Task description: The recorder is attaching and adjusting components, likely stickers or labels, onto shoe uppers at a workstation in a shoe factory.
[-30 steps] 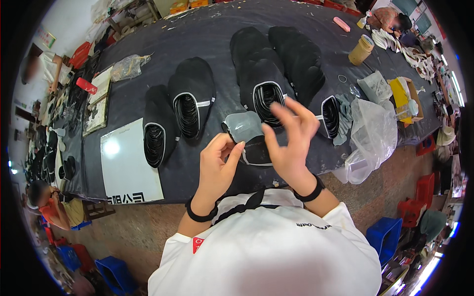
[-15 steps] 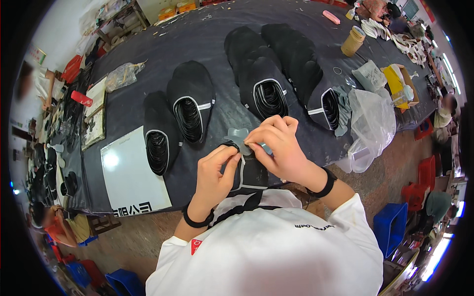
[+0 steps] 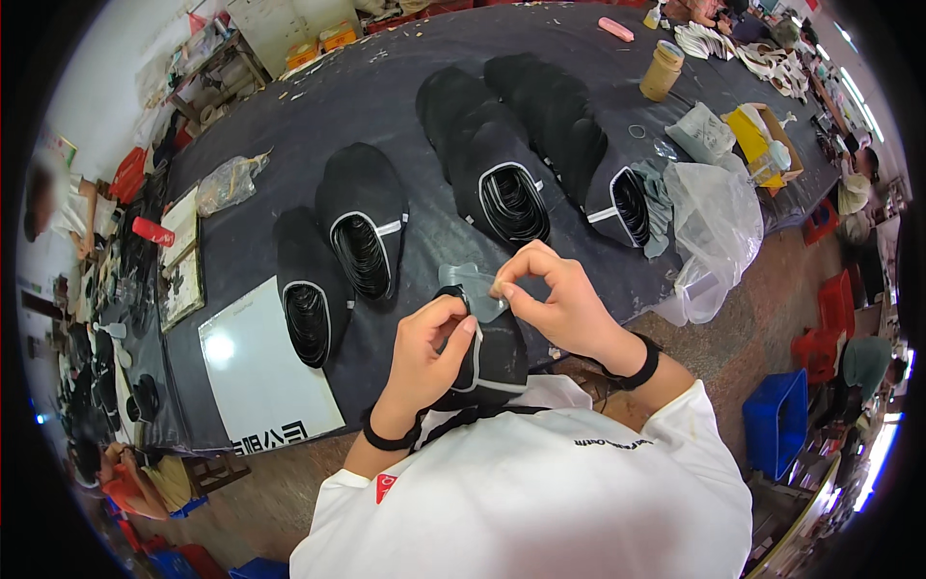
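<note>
Our left hand [image 3: 427, 343]: grip pinched closed on black fabric piece [image 3: 502, 359]. Our right hand [image 3: 559, 301]: grip pinching edge of clear film [image 3: 476, 287].

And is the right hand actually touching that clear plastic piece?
Touching: the head view shows the right hand with thumb and fingertips pinched on the right edge of the clear plastic piece.

- Decent lane of dark tabletop [image 3: 424, 241] between the left black stacks [image 3: 362, 183] and the middle black stack [image 3: 482, 140]; a hand could slide up there.
- Just past the right hand [image 3: 558, 301], that middle stack is kinda in the way.
- Further right, a crumpled clear bag [image 3: 716, 227] and grey cloth [image 3: 658, 212] clog that side.
- Left of the left hand [image 3: 429, 347], some room, then a white board [image 3: 265, 362].
</note>
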Motion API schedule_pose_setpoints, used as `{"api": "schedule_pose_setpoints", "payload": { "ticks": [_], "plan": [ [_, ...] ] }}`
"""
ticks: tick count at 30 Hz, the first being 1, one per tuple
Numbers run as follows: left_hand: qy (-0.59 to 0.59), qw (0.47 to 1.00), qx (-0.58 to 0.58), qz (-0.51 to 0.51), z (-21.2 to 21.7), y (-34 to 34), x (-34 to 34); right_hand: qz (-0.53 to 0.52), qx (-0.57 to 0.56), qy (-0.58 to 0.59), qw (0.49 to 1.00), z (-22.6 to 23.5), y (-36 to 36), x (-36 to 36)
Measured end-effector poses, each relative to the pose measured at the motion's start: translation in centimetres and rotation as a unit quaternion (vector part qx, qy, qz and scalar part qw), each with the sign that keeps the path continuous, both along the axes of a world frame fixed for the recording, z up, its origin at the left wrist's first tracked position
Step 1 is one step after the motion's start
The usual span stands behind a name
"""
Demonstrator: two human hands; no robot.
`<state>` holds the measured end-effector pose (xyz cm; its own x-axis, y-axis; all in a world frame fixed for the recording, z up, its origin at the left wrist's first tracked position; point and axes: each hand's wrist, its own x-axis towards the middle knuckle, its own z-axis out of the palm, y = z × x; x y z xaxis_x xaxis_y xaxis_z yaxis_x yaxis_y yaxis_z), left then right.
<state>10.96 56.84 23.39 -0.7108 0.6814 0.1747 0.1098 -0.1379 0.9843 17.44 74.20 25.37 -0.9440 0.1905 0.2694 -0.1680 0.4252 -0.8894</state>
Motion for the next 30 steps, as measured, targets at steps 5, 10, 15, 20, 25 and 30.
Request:
{"api": "schedule_pose_setpoints", "payload": {
  "ticks": [5,10,15,20,25,30],
  "plan": [
    [-0.256,0.966,0.033,0.017,-0.5,1.2,0.3,0.078,-0.175,-0.03,0.981,-0.9,0.5,0.8],
    [-0.256,0.951,0.14,0.101,-0.3,2.7,0.3,0.048,-0.716,0.031,0.695,-3.5,5.2,3.7],
    [-0.278,0.947,0.145,0.064,-0.9,4.5,0.2,-0.184,-0.595,0.071,0.779,-9.7,11.8,10.7],
    [-0.317,0.936,0.153,-0.027,-1.5,7.9,1.9,-0.478,-0.391,-0.084,0.782,-19.6,21.5,19.8],
    [-0.365,0.916,0.154,-0.066,-1.2,11.8,4.0,-0.721,-0.116,-0.152,0.666,-27.8,31.3,26.2],
    [-0.404,0.901,0.143,-0.069,-1.4,13.3,5.9,-0.553,0.076,-0.323,0.765,-30.0,34.3,25.5]
  ]
}}
